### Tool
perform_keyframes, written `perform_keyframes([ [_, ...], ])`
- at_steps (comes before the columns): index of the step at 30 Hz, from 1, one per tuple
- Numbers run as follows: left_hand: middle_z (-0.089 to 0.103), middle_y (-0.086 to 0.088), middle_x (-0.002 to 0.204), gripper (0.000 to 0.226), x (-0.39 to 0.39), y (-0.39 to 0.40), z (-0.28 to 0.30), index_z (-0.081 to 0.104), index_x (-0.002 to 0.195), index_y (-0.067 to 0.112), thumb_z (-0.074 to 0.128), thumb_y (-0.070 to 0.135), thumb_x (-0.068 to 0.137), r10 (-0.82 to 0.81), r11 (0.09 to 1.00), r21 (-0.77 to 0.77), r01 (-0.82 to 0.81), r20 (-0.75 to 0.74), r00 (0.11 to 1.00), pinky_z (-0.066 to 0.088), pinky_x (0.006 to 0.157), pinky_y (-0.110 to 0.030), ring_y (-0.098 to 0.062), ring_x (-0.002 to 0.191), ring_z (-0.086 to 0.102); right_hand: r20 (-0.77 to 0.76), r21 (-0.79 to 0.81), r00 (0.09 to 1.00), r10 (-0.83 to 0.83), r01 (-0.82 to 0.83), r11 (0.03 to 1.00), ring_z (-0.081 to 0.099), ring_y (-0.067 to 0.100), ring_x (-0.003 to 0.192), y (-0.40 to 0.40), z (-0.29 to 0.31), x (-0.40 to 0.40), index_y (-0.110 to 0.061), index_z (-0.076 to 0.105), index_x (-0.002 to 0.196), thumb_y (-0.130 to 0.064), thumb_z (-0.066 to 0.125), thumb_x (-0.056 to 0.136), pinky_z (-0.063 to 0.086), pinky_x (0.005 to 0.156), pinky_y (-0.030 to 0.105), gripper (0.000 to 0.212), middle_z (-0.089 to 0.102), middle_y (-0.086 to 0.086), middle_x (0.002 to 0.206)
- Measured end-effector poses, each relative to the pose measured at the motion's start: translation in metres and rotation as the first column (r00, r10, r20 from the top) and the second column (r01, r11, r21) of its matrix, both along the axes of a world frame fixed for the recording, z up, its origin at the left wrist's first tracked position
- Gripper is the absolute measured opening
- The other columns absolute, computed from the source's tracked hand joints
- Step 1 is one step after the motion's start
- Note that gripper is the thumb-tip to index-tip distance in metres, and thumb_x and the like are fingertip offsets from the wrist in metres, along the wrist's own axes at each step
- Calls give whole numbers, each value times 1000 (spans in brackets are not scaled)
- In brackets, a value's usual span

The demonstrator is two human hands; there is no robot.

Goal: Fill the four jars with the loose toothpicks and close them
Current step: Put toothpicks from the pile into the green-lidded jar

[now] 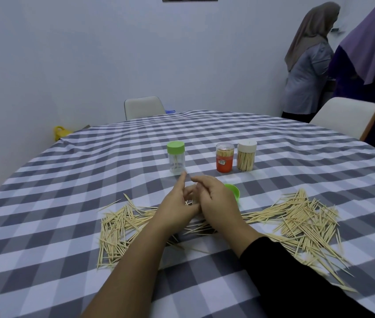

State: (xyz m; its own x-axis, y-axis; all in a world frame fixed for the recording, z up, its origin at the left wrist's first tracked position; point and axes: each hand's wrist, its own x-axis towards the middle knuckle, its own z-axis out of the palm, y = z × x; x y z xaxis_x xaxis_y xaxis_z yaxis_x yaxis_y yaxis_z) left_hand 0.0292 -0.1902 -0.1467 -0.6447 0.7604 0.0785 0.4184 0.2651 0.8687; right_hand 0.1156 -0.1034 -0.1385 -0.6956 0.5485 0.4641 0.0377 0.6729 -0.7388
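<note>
A: Item 1, nearest?
B: Loose toothpicks [301,216], 2 heaps fanned out left and right of the hands, some running under the wrists; likely spread flat so they can be raked together.

A: The hands?
B: Left hand [177,203] and right hand [214,198] meet at the middle, fingers curled inward around what seems a small bundle of toothpicks. A clear jar may stand between them; I cannot tell.

A: Just right of the right hand?
B: 1 green lid [233,191], open side up, probably parked for the 4th jar.

A: Beyond the hands?
B: Green-capped jar [176,157], closed, almost empty. Farther right, orange jar [224,158] and white-capped jar [246,156], both closed and packed full, side by side.

A: Any writing?
B: The orange jar has a small sticker; unreadable.
</note>
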Motion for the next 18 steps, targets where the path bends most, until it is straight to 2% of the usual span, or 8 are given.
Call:
perform_keyframes([
  [2,60,5,125,97,-2,1,-2,-1,152,29,67,13,84,-6,1000,4,6,6,1000,44,81,-12,-6,120,53,13,-45,1000,-9,9,999,52,13,115,0,1,1,-10,65,116,-4,44,93,36,91,15,32,60,3,124],
  [5,57,8,126,99,-3,3,-3,2,152,27,70,10,81,-6,1000,19,5,22,1000,47,87,-20,-8,121,53,54,-114,998,8,-2,993,41,12,129,2,3,-2,-11,61,124,-4,41,96,28,101,16,35,50,3,138],
  [7,56,11,125,100,-2,3,-3,3,152,27,71,13,80,-6,1000,21,6,13,1000,48,91,-23,-8,121,53,98,-152,994,48,-32,988,32,12,137,4,5,-3,-14,51,135,-11,39,99,22,108,20,37,40,2,147],
  [10,49,13,134,97,1,2,0,4,152,28,69,15,81,-12,1000,20,12,-6,1000,45,90,-20,-9,129,45,131,-210,987,96,-67,975,23,10,141,6,12,0,-17,37,144,-25,37,102,15,111,21,43,29,-1,153],
  [13,29,9,153,90,8,-2,8,6,151,33,63,22,83,17,1000,23,-15,-116,993,38,104,-28,-10,139,30,103,-214,992,77,-54,975,27,11,140,9,27,7,-19,36,144,-29,37,102,19,112,25,44,32,-2,152],
  [15,20,10,156,82,13,-4,14,9,151,34,60,26,86,45,998,52,-35,-222,974,28,108,-28,-9,141,23,131,-187,989,65,-40,982,33,12,137,14,40,16,-17,40,142,-26,38,102,24,107,24,42,38,-1,149],
  [18,30,6,152,66,24,-2,17,28,147,27,57,27,87,97,983,185,-14,-446,890,25,113,-31,-4,137,23,266,-146,962,68,-30,989,38,15,134,25,58,34,-17,45,139,-19,39,101,27,105,25,39,43,-1,146],
])
